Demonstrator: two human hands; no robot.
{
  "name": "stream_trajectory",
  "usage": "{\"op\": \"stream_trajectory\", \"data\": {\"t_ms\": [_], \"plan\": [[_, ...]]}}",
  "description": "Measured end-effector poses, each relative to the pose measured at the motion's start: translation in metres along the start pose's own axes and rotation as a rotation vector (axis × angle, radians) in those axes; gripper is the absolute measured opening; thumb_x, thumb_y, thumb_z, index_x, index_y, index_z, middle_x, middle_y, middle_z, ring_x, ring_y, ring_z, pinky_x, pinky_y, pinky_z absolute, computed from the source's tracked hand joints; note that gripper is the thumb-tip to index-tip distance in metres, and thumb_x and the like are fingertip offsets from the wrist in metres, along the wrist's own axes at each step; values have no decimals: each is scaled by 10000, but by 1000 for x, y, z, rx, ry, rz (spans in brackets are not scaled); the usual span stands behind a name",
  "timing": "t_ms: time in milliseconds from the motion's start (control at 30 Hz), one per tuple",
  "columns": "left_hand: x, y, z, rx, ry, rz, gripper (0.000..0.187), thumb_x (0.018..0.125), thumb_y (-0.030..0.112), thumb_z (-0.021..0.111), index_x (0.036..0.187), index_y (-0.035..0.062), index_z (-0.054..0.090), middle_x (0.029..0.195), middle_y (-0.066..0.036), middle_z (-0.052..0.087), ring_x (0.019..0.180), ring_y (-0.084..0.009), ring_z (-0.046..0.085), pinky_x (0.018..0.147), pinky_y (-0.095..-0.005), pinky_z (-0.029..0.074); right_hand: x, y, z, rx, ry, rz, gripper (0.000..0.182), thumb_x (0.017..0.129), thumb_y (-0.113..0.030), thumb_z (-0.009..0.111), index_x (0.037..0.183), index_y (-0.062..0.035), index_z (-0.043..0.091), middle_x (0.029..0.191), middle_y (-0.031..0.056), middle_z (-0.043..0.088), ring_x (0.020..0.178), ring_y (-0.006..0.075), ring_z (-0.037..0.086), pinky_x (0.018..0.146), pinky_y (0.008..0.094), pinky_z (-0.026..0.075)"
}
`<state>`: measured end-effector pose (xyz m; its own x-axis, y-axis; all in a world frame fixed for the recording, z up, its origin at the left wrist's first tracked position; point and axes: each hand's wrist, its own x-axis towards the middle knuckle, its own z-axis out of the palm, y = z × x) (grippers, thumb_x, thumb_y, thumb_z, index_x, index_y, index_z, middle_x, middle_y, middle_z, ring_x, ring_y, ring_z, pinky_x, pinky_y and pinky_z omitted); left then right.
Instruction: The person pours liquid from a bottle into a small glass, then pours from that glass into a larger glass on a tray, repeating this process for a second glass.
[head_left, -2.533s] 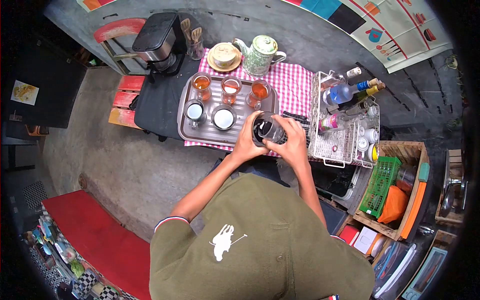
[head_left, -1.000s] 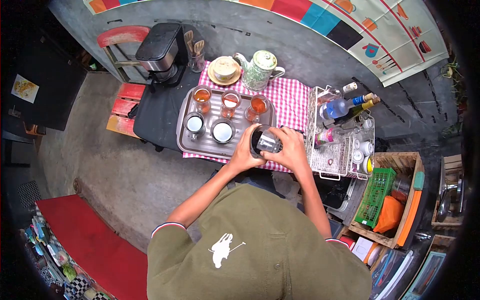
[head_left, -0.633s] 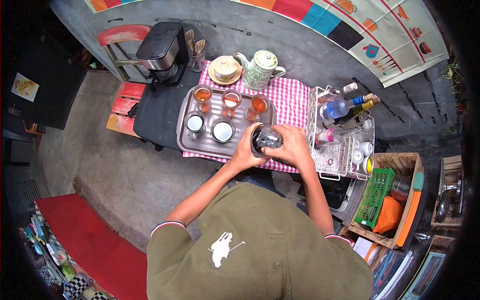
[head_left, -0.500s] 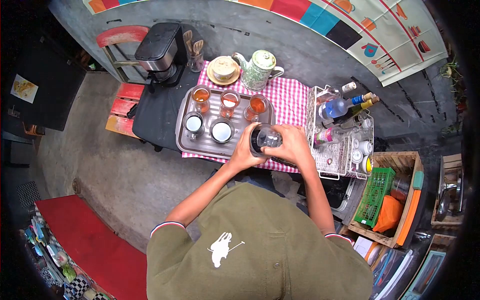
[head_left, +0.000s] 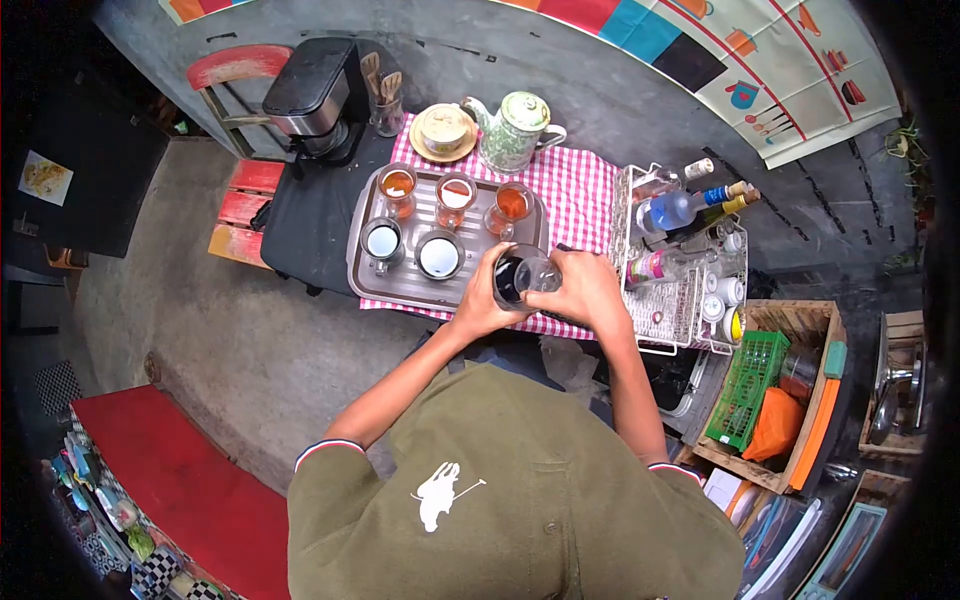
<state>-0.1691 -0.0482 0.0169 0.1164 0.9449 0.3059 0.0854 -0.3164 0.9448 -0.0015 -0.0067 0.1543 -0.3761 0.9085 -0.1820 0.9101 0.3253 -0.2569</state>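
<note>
Close to the tray's front right corner, my left hand wraps around a glass of dark drink. My right hand grips a clear round glass from the right, its thumb across the front. The two glasses overlap in this view; I cannot tell whether they touch. On the metal tray stand three glasses of amber drink, the nearest being the right one. In front of them are a dark glass cup with a pale top and a similar cup with a handle.
A green patterned pot and a lidded bowl on a plate stand behind the tray. To my right is a white wire rack with bottles and jars. A coffee maker stands back left; a wooden crate sits lower right.
Both hands stay around the glasses, which shift slightly left in view along with the whole scene. The clear glass shows a little more beside the dark drink.
</note>
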Motion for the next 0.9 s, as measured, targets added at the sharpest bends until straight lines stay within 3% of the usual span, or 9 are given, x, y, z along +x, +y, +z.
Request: {"op": "stream_trajectory", "data": {"t_ms": [333, 533, 667, 900], "plan": [[2, -5, 1, 83, 66, 17, 1031, 619, 256, 891, 1437, -16, 325, 1360, -206, 476, 1250, -337, 529, 1055, -425, 441, -1, -7, -2, 15, -4, 39, 643, 639, -510, 771, 995, -23, 546, 694, 191, 676, 698, 399, 674, 705, 505, 458], [2, -3, -1, 65, 61, 11, 1040, 603, 218, 886, 1442, -11, 316, 1359, -190, 475, 1244, -321, 534, 1053, -416, 445, 3, -7, -1, 18, -32, 26, 663, 642, -509, 773, 1058, -46, 545, 669, 186, 666, 699, 402, 678, 701, 505, 460], [1, -5, 2, 56, 64, 13, 1042, 588, 199, 887, 1438, -4, 321, 1360, -186, 476, 1247, -319, 533, 1058, -415, 446, 3, -9, 2, -4, -14, -9, 641, 626, -517, 771, 1005, -38, 579, 668, 191, 665, 699, 402, 685, 684, 507, 511], [3, -4, 7, 63, 70, 6, 1047, 591, 231, 908, 1428, -13, 328, 1353, -190, 479, 1236, -325, 541, 1047, -421, 452, -1, 5, 1, 204, -23, 89, 643, 655, -538, 759, 1010, -17, 633, 725, 229, 679, 738, 408, 693, 685, 481, 531]]}}
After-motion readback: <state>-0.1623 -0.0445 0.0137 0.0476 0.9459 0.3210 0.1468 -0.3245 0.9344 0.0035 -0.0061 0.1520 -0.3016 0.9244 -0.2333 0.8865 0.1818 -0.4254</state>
